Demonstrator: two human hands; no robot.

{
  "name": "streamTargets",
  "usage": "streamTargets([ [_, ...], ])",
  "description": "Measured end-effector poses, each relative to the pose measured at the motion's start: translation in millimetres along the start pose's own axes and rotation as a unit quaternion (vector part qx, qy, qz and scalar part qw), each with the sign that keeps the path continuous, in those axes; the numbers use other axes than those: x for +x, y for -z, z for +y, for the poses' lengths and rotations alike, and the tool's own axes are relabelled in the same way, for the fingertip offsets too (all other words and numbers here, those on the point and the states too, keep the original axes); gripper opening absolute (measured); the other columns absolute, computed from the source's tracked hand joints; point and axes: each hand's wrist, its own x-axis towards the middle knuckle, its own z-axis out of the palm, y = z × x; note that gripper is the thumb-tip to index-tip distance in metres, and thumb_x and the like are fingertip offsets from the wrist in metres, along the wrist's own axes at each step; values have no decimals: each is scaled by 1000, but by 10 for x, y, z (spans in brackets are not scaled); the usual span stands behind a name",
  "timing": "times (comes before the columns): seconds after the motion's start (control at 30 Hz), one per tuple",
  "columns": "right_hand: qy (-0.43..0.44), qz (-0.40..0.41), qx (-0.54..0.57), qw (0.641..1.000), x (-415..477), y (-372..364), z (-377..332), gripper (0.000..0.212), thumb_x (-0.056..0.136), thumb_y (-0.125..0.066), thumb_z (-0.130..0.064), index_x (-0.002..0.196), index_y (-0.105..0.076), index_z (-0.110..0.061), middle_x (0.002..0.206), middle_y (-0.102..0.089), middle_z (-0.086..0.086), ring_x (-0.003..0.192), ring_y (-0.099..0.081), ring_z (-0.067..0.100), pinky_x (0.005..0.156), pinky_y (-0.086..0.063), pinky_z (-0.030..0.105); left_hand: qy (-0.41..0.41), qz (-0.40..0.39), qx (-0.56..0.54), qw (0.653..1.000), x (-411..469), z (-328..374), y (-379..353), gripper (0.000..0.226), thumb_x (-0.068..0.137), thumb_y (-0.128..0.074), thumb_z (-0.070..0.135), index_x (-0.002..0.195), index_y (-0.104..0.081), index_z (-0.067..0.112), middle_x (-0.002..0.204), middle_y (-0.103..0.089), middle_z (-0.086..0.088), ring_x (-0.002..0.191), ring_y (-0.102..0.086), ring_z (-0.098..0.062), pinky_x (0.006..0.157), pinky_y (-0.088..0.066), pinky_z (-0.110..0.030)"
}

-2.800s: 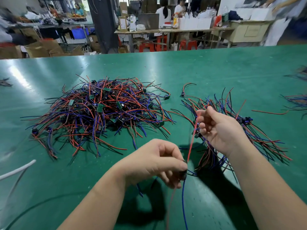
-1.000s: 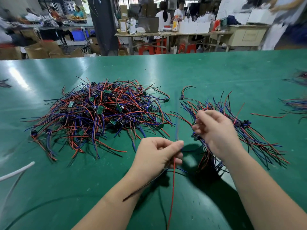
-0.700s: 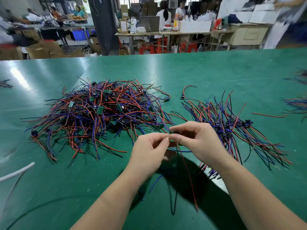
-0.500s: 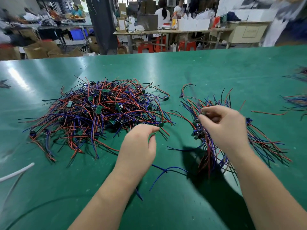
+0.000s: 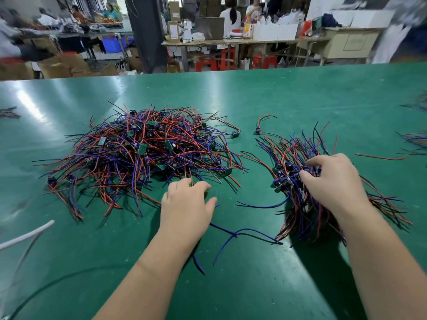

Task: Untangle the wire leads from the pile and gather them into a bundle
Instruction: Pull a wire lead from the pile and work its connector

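Green desk (image 5: 277, 100). Left hand (image 5: 187, 204), fingers loosely apart, touched the near edge of the tangled red, blue and black wire pile (image 5: 143, 155), probably seeking a lead; right hand (image 5: 332, 181), fingers curled over the gathered wire bundle (image 5: 300, 211) at right, held it together.

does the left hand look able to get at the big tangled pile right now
Probably yes. The left hand lies at the near edge of the tangled pile, fingers toward its outermost wires, nothing between them. The right hand is off holding the bundle, out of the way.
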Motion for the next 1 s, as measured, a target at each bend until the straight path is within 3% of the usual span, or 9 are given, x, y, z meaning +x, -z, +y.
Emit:
streamTargets([
  [0.17,71,-1,47,996,-111,-51,-162,22,85,-64,-27,105,-70,-21,109,-55,9,105,-53,28,91,-42,37,-21,-22,-22,999,42,-34,23,23,92,-57,35,112,-66,29,111,-59,4,108,-54,-19,89,-40,-30],
  [0.33,135,10,96,986,-191,-100,-250,16,86,-64,-19,100,-72,-17,97,-57,1,86,-51,16,75,-31,21,-21,4,-145,989,59,-20,10,28,93,-51,11,114,-67,22,119,-61,2,109,-56,-15,95,-44,-27],
  [0.43,165,18,116,979,-238,-110,-288,14,85,-64,-14,96,-72,-15,92,-58,1,78,-50,14,68,-26,14,26,61,-50,997,80,-86,-17,31,94,-51,29,124,-58,33,132,-49,-1,122,-40,-23,100,-34,-38],
  [0.63,200,-6,132,971,-306,-180,-373,13,85,-64,-13,96,-73,-13,90,-59,-2,80,-51,10,75,-32,15,69,-72,-12,995,174,-148,-128,44,97,-32,53,139,-39,42,154,-29,5,141,-20,-22,113,-8,-51],
  [0.7,208,-12,142,968,-342,-193,-399,13,85,-65,-13,96,-73,-14,88,-58,-4,78,-49,8,74,-30,13,90,-47,-51,994,229,-127,-110,35,99,-33,42,128,-52,36,141,-44,11,135,-30,-22,111,-8,-56],
  [0.77,216,-21,145,965,-366,-207,-417,13,85,-65,-13,96,-73,-14,88,-57,-5,78,-48,6,73,-30,12,122,-8,-113,986,274,-157,-70,32,99,-33,32,105,-65,30,104,-60,8,111,-49,-22,110,-18,-56],
  [0.83,216,-33,150,964,-375,-214,-431,12,86,-65,-13,95,-73,-15,88,-58,-5,77,-48,6,73,-30,13,145,25,-238,960,289,-201,-21,33,99,-35,28,102,-68,29,68,-56,4,72,-52,-17,97,-40,-50],
  [0.9,210,-43,161,963,-385,-205,-447,12,86,-64,-13,94,-73,-17,87,-60,-6,78,-52,8,73,-33,14,147,58,-416,895,264,-197,53,29,99,-41,21,107,-69,24,48,-46,10,46,-39,-9,59,-46,-27],
  [1.0,198,-45,202,958,-410,-182,-480,12,85,-64,-10,90,-73,-17,83,-65,-7,78,-60,10,74,-42,17,163,75,-648,741,257,-122,211,22,99,-46,10,100,-68,9,76,-67,1,65,-61,-3,61,-46,-14],
])
